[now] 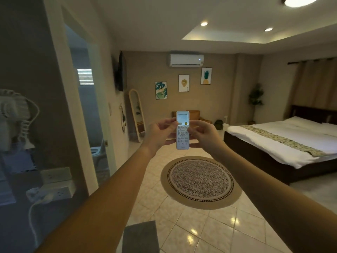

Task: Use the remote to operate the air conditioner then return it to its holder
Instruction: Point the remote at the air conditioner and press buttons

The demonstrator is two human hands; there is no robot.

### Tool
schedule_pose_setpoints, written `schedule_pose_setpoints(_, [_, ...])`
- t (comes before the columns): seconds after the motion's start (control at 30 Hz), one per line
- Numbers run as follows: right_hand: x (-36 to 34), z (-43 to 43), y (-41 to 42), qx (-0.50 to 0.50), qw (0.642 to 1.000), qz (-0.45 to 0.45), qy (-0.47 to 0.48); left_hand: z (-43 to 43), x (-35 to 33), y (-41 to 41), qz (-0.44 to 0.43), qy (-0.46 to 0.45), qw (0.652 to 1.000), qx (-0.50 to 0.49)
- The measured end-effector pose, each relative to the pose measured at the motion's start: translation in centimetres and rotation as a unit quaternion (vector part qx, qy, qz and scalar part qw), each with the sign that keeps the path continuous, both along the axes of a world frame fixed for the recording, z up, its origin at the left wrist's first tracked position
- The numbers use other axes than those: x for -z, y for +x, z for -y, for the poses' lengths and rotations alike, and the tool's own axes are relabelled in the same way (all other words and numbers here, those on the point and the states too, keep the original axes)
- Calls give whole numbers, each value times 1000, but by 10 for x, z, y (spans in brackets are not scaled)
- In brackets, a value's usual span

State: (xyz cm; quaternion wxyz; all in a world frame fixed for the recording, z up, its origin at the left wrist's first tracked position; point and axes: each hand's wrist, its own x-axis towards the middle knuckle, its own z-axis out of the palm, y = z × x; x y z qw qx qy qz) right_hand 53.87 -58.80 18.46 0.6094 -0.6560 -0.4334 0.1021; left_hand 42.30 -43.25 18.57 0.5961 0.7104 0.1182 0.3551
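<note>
The bed [284, 141] stands at the right wall, the round rug [200, 181] lies on the tiled floor. The air conditioner [186, 60] hangs high on the far wall. Both arms are stretched forward: the left hand [160, 133] and the right hand [204, 133] grasp together the white remote [182, 130], upright in the air, screen on top.

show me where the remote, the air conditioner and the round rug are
remote [182, 132], head view, middle of its keypad.
air conditioner [185, 60], head view, centre of its front panel.
round rug [200, 181], head view, its patterned centre.
</note>
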Motion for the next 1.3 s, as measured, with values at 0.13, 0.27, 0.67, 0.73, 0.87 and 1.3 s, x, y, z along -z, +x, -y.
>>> schedule_pose_setpoints(0.13, [-6,21,17,27,1000,-4,5,13,-6,26,12,7,999,32])
schedule_pose_setpoints(0.27, [-12,34,33,44,999,-17,5,21,-14,50,8,5,998,62])
schedule_pose_setpoints(0.67, [-34,49,67,113,993,12,13,29,-40,96,10,16,993,115])
schedule_pose_setpoints(0.73, [-35,49,69,120,992,18,18,29,-41,98,13,30,992,118])
schedule_pose_setpoints(0.87, [-35,49,72,116,993,22,27,27,-43,100,15,31,990,138])
schedule_pose_setpoints(1.3, [-34,42,69,107,994,28,24,18,-42,94,14,44,988,145])
